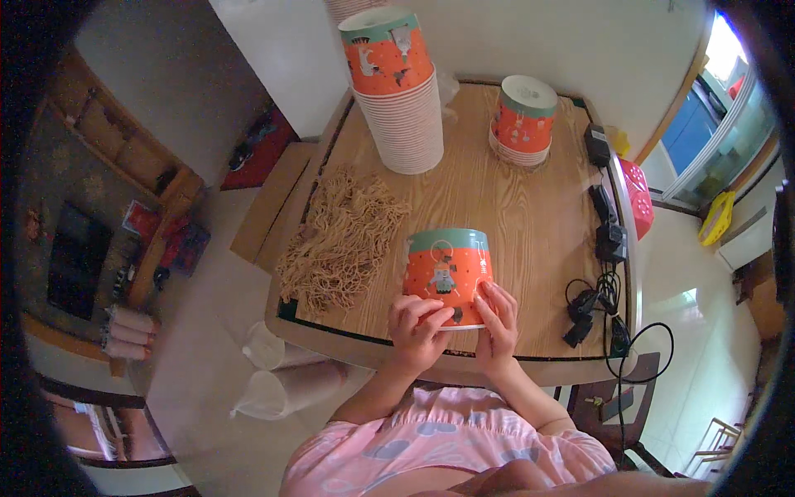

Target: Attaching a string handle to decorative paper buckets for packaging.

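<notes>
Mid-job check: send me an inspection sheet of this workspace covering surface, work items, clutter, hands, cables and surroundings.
Surface: wood-grain tabletop, dark-lined border.
Work items: orange-and-teal paper bucket, held; tall bucket stack and short bucket stack toward the far side; tangled tan cords at left.
Clutter: black power adapters along the right edge.
Hands: left hand and right hand on the bucket's lower part.
Cables: coiled black cable, looping past the near right corner.
Surroundings: plastic-wrapped bundles on the floor, left.
</notes>
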A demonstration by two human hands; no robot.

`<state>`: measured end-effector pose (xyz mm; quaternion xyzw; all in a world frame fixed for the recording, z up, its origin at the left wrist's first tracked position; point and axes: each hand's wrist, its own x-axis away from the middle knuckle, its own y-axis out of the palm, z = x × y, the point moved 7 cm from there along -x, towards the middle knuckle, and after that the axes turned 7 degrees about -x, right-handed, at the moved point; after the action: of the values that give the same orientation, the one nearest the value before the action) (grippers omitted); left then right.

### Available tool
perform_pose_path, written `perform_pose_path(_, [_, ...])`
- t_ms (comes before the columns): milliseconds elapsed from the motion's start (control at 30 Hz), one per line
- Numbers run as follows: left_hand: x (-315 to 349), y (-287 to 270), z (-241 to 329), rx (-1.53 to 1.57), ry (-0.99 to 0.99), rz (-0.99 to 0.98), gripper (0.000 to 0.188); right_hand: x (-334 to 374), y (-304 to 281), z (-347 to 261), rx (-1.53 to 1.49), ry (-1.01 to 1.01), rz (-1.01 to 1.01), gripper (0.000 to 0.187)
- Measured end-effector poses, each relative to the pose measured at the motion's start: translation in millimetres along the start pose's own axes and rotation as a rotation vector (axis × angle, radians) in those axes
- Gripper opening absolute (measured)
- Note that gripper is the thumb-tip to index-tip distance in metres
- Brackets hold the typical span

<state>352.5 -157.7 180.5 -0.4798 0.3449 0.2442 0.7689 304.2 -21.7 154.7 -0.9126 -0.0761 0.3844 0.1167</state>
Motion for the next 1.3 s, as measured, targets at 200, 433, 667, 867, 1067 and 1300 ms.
perform_pose_path(200, [-2,2,1,-0.003,0.007,-0.043,0.035,-1,-1,0,0.023,0.041,-0.019,0.028])
perform_pose_path(433, [-3,3,2,-0.011,0.054,-0.037,0.032,-2,-1,0,0.015,0.084,-0.036,0.031])
perform_pose_path(667, [-5,3,1,-0.001,0.030,-0.036,0.037,6,-1,0,-0.089,0.010,-0.027,0.034])
perform_pose_path(867, [-9,2,2,-0.011,0.071,-0.031,0.033,-15,-1,-11,0.036,0.014,-0.195,0.039])
perform_pose_path(1067, [-8,10,3,0.042,0.102,-0.076,0.034,-3,-5,9,-0.096,0.039,-0.100,0.029])
perform_pose_path(1300, [-19,14,-5,0.042,0.039,-0.083,0.033,-6,-8,20,-0.229,0.132,0.029,0.042])
